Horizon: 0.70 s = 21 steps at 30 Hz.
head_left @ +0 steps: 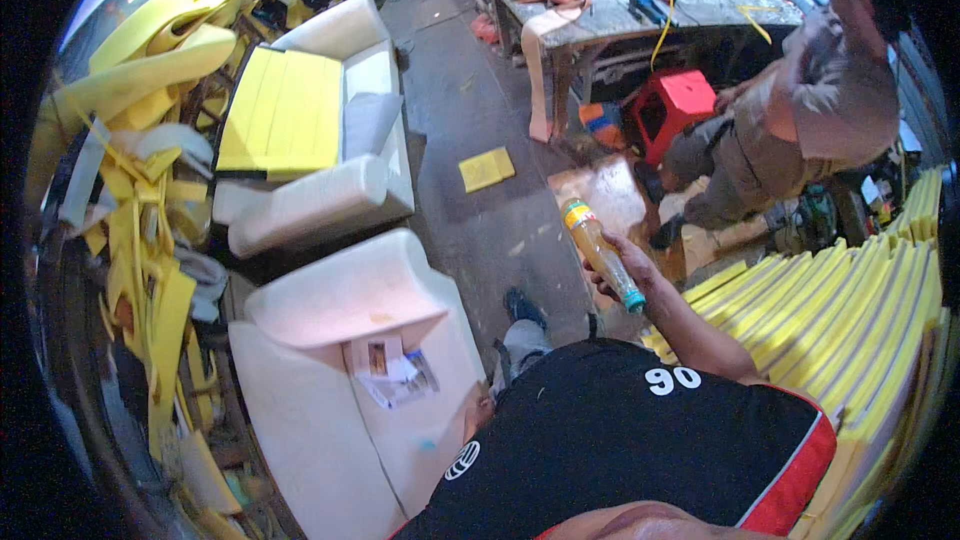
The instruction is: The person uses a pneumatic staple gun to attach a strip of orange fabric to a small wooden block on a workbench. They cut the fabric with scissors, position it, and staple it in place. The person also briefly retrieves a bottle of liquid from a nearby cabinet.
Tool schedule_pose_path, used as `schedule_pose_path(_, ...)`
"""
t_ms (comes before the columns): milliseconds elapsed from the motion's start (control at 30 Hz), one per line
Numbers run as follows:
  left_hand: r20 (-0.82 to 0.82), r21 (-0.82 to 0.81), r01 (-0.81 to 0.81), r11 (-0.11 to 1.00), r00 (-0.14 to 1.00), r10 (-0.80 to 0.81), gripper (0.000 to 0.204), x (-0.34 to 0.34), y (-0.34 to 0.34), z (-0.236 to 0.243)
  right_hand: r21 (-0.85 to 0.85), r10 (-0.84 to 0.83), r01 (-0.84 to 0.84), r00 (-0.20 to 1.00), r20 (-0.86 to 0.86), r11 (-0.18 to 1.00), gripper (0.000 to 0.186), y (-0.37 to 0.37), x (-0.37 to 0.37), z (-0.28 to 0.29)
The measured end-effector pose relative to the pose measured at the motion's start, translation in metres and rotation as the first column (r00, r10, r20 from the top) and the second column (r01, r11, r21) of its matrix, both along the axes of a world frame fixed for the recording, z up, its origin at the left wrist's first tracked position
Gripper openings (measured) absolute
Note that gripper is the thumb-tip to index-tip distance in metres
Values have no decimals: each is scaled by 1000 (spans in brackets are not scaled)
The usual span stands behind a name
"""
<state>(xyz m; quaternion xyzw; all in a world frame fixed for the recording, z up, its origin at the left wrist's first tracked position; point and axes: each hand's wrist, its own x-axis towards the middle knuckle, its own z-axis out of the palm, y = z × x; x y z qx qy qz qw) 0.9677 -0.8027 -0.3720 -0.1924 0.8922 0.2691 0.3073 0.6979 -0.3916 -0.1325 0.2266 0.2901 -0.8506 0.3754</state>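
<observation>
My right hand (632,265) is closed around a slim clear bottle (604,258). The bottle tilts, with its green cap toward my body and a yellow-and-green banded end pointing away. Something amber shows through its side. Down at my left side, my left hand (482,412) hangs beside the pale foam sofa frame (300,420); its fingers are too hidden to read. Papers with pictures (388,360) lie on that sofa frame, close to the left hand.
A second sofa frame (370,180) with a yellow seat stands ahead left. Foam scraps (150,290) pile along the left. At right are stacked yellow foam sheets (840,310), a person (790,130), a red stool (680,105) and a cluttered worktable (600,25). A yellow foam piece (486,170) lies on the floor.
</observation>
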Motion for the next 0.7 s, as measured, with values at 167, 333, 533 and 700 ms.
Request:
schedule_pose_path(167,-269,-72,267,961,923,-276,39,-216,-67,-27,201,-176,185,982,-66,962,55,-32,-129,37)
schedule_pose_path(333,-271,35,256,966,933,-237,46,-498,-77,62,296,-241,269,962,-127,917,50,-37,-243,45)
schedule_pose_path(533,-492,219,82,972,870,37,40,-692,-80,68,216,-305,307,951,-42,927,53,-45,-404,0)
schedule_pose_path(700,-95,156,93,983,992,-79,35,-706,-158,-14,241,-215,232,972,-97,942,51,-68,-569,-46)
